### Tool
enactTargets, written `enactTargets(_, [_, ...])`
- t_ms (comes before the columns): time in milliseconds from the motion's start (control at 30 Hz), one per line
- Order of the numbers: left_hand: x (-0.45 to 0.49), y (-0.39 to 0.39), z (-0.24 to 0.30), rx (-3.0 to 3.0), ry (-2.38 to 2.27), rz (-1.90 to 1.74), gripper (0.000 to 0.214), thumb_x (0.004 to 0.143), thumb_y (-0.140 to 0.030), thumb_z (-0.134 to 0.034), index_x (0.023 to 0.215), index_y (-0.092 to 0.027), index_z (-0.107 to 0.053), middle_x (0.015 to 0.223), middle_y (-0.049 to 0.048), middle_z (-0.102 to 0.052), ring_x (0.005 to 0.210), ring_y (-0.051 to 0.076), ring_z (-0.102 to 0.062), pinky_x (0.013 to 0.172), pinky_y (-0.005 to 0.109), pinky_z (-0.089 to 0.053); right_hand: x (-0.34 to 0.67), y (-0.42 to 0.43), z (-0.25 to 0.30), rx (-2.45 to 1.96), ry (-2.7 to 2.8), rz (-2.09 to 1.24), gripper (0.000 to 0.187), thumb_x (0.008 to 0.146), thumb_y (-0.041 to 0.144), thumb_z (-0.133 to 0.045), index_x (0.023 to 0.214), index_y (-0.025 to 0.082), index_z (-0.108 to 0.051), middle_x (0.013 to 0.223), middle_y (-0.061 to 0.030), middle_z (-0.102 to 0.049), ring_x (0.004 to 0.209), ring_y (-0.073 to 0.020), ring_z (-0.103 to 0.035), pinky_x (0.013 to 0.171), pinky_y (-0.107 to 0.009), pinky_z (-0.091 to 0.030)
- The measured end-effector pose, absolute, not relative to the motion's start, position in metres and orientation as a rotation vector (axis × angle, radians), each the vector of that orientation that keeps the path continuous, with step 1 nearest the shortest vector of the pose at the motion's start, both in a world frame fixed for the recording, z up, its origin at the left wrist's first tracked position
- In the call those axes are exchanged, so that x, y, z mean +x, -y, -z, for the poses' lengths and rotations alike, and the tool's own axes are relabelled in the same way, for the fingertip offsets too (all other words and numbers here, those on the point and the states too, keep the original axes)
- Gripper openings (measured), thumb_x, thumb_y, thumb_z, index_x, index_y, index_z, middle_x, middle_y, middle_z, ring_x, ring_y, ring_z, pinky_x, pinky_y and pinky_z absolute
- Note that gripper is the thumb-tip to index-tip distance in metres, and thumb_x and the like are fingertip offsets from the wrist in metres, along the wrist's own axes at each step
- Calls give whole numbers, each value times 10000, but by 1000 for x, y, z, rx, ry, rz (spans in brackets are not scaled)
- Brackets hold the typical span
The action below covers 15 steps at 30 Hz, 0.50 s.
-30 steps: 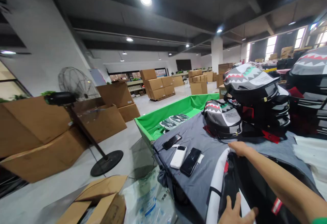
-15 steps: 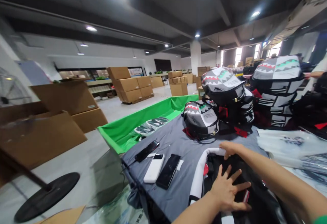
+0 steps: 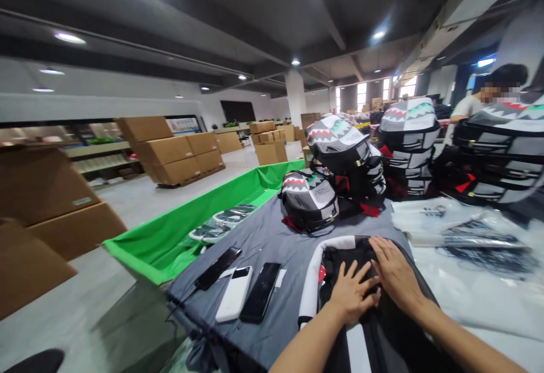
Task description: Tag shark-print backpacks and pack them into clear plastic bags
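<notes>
A black backpack with white trim lies on the grey cloth of the table, right in front of me. My left hand rests on its dark inside, fingers spread. Beside it, my right hand lies flat near the bag's upper edge, fingers stretched out and close together. The fingertips of the two hands almost meet. A small red patch shows inside the white trim. The lower part of the bag is partly hidden by my forearms.
Left of the bag lie a white power bank and two black phones. Finished-looking backpacks stand in stacks behind. Clear plastic bags lie right. A green-lined bin borders the table; a person stands far right.
My right hand has gone from gripping the bag's top edge to lying flat on it beside my left hand. The view has turned right, bringing a person and another backpack stack into sight.
</notes>
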<state>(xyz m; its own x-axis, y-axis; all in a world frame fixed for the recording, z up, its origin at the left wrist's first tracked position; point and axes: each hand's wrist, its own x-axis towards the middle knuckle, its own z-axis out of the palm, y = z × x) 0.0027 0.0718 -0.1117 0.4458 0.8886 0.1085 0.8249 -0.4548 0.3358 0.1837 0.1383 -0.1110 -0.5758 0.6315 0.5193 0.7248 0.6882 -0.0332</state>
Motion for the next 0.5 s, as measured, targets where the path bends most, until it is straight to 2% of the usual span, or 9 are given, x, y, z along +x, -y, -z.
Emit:
enactTargets(33, [3,-72,114,2475,-1511,-398,533,1021,-675,-281,1530,-525,-335,1685,-49,-271,1544,362,-257,1203,716,-202,195,-120,128,-1074,2309,290,546,981,199,-398,1525,158,-421,1527,-183,-492,1435,-317,-437,1180,-590,-369])
enactTargets(133, [5,-75,118,2541,-1561,-330,514,1042,-612,-317,1548,-525,-282,1686,-56,-259,1542,351,-269,1209,698,-227,206,-82,174,-1115,2306,216,516,939,220,-399,1420,117,-552,1429,-194,-591,1343,-336,-544,1093,-539,-488])
enactTargets(200, [6,-76,119,2552,-1583,-263,526,1042,-607,-327,1556,-504,-282,1687,-42,-257,1538,357,-276,1210,693,-231,205,-77,183,-1142,2354,96,487,911,234,-435,1354,146,-617,1394,-168,-628,1305,-333,-580,1066,-522,-517])
enactTargets(333, [7,-74,118,2519,-1599,-231,594,1000,-690,-349,1557,-492,-297,1694,-29,-238,1549,367,-241,1221,680,-208,236,-108,149,-1194,2300,-55,393,968,322,-429,1293,254,-640,1306,-70,-693,1207,-241,-642,1027,-407,-535])
enactTargets(433, [6,-72,120,2535,-1597,-248,643,968,-721,-406,1559,-501,-280,1700,-32,-223,1554,364,-228,1229,658,-204,289,-145,118,-1377,2172,-119,376,1018,350,-335,1177,228,-653,1188,-95,-709,1127,-233,-653,979,-392,-517])
enactTargets(500, [6,-72,121,2539,-1604,-251,642,968,-713,-422,1558,-506,-277,1703,-37,-217,1554,357,-230,1234,644,-203,323,-165,113,-1541,2111,-167,269,959,389,-465,976,215,-669,1022,-109,-720,995,-273,-671,851,-400,-526])
